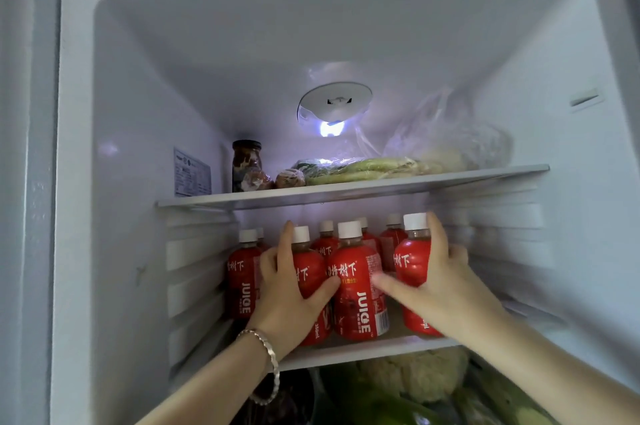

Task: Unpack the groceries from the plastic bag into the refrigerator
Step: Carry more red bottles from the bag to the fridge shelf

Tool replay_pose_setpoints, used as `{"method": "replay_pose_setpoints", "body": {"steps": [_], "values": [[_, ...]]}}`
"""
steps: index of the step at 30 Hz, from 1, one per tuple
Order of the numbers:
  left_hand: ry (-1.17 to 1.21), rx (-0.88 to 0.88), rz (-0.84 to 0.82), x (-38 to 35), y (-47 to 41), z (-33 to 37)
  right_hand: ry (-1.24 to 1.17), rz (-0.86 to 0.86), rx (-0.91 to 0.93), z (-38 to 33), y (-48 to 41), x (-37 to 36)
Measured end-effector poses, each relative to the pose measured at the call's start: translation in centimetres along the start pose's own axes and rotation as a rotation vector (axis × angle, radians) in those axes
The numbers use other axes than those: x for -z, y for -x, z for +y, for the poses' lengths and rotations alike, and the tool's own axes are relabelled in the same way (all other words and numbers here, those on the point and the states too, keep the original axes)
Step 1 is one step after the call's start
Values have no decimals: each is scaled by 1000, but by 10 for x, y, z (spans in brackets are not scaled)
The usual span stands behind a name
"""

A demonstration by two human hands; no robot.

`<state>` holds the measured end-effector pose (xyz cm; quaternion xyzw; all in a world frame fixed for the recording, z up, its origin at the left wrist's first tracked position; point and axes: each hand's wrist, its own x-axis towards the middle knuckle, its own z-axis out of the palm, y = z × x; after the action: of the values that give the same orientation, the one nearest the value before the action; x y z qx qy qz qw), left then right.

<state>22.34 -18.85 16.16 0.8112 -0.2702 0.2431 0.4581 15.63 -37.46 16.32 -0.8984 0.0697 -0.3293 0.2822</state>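
Several red juice bottles with white caps stand on the refrigerator's middle shelf (pixel 363 352). My left hand (pixel 291 289) grips one bottle (pixel 308 272) left of centre, thumb across its front and a finger up by its cap. My right hand (pixel 440 282) grips the rightmost front bottle (pixel 412 258), fingers round its right side and thumb pointing left toward the centre bottle (pixel 358 286). More bottles stand behind and at the left (pixel 242 272). The plastic bag is not in view.
The upper shelf (pixel 346 187) holds a dark jar (pixel 246 161), wrapped round items (pixel 290 178), green vegetables in film (pixel 360 168) and a clear bag of produce (pixel 457 144). Below the bottle shelf lie a cauliflower (pixel 415 376) and green vegetables (pixel 374 404). The light (pixel 331 128) glows at the back.
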Motion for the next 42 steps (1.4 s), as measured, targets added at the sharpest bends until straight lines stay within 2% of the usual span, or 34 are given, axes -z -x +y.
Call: {"method": "replay_pose_setpoints", "body": {"steps": [3,9,11,13,15,20,23,25,28,29,34,38,42], "values": [[34,46,-46,-11,-6,4,-102,-52,-25,8,-12,-16],[-131,56,-200,-37,-34,-5,-49,-80,-99,31,-54,-28],[-412,34,-243,-45,-45,-6,31,-73,-157,38,-67,-30],[-778,-52,-194,-51,-54,-8,77,-54,-200,42,-77,-35],[-975,-112,-142,-54,-64,-13,85,-43,-219,42,-87,-41],[-948,-34,-105,-51,-73,-33,207,-74,-273,27,-104,-62],[-853,42,-106,-50,-69,-36,203,-79,-229,32,-102,-60],[-773,83,-53,-48,-67,-36,22,-123,-249,47,-107,-47],[-817,111,-28,-47,-65,-34,-445,-305,-343,62,-112,-31],[-840,126,-33,-48,-65,-34,-499,-342,-342,64,-114,-32],[-870,283,-67,-51,-66,-31,-530,-362,-264,68,-120,-40],[-856,305,-79,-51,-68,-31,-495,-333,-224,72,-123,-42],[-848,323,-84,-54,-68,-30,-301,-211,-233,66,-115,-46]]}}
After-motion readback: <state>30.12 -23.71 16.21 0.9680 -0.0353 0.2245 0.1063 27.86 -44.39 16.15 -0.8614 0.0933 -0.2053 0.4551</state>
